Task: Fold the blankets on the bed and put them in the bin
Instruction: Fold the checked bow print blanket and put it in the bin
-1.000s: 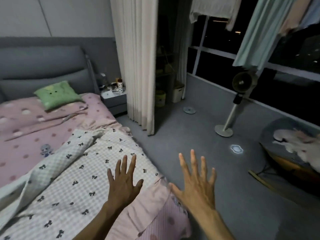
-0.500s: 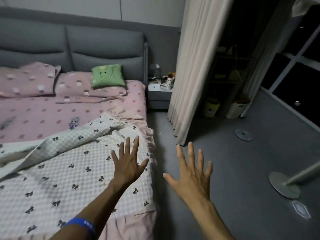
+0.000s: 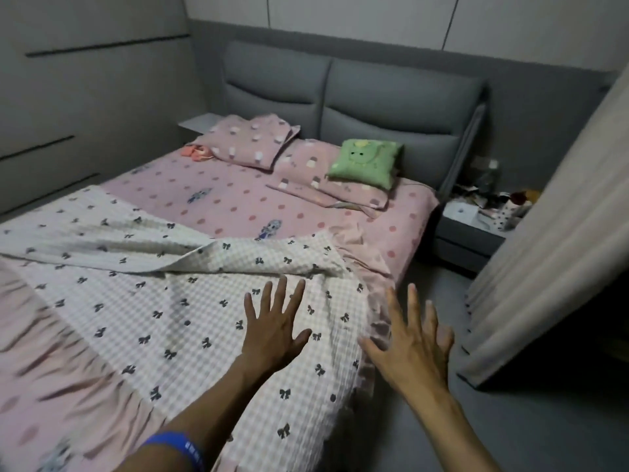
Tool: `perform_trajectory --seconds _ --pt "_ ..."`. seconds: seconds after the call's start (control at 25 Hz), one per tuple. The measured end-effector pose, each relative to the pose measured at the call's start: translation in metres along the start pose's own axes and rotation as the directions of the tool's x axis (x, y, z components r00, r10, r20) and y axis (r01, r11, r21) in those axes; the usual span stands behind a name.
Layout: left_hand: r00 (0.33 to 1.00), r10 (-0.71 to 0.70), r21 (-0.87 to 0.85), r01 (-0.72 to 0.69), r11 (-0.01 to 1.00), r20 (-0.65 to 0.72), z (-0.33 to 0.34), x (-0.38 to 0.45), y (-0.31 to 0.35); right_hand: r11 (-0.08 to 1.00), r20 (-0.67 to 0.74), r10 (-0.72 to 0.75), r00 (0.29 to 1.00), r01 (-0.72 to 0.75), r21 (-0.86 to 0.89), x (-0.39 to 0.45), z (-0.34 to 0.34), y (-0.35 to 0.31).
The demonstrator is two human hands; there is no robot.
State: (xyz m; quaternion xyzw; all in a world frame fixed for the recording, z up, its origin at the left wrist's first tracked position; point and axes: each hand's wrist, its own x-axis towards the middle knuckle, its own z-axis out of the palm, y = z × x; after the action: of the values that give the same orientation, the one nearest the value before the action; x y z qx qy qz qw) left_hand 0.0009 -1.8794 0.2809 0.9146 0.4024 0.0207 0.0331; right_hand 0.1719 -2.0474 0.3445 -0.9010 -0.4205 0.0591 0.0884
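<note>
A white checked blanket [image 3: 143, 301] printed with small dark bows lies rumpled across the near half of the bed [image 3: 238, 202], one edge folded back over itself. The bed has a pink dotted sheet and a grey padded headboard. My left hand [image 3: 275, 328] is spread flat with straight fingers over the blanket near its right side. My right hand [image 3: 412, 342] is spread open too, held over the bed's right edge where the blanket hangs down. Neither hand holds anything. No bin is in view.
Two pink pillows [image 3: 248, 139] and a green cushion [image 3: 366, 163] lie at the headboard. A cluttered bedside table [image 3: 469, 223] stands right of the bed. A pale curtain [image 3: 544, 253] hangs at the right over grey floor [image 3: 510, 420]. A wall with drawers runs along the left.
My view has swung left from the window and fan to the whole bed. Both hands stay spread open and now sit over the blanket's right side.
</note>
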Motion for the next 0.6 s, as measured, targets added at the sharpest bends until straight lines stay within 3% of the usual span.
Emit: perform_trajectory --seconds 0.16,0.4,0.6 --pt "0.99 -0.136 -0.013 0.136 0.991 0.042 0.013 0.089 0.022 0.988 0.099 -0.152 0.983 0.153 -0.003 0.116 0.012 0.012" --pt "0.935 -0.33 -0.096 0.343 0.934 0.131 0.023 0.209 0.035 0.963 0.304 -0.269 0.914 0.257 0.078 0.288 0.025 0.012" --pt "0.88 -0.419 -0.135 0.453 0.881 0.223 0.096 0.34 0.034 0.942 0.447 -0.335 0.83 0.297 0.156 0.453 0.107 0.005"
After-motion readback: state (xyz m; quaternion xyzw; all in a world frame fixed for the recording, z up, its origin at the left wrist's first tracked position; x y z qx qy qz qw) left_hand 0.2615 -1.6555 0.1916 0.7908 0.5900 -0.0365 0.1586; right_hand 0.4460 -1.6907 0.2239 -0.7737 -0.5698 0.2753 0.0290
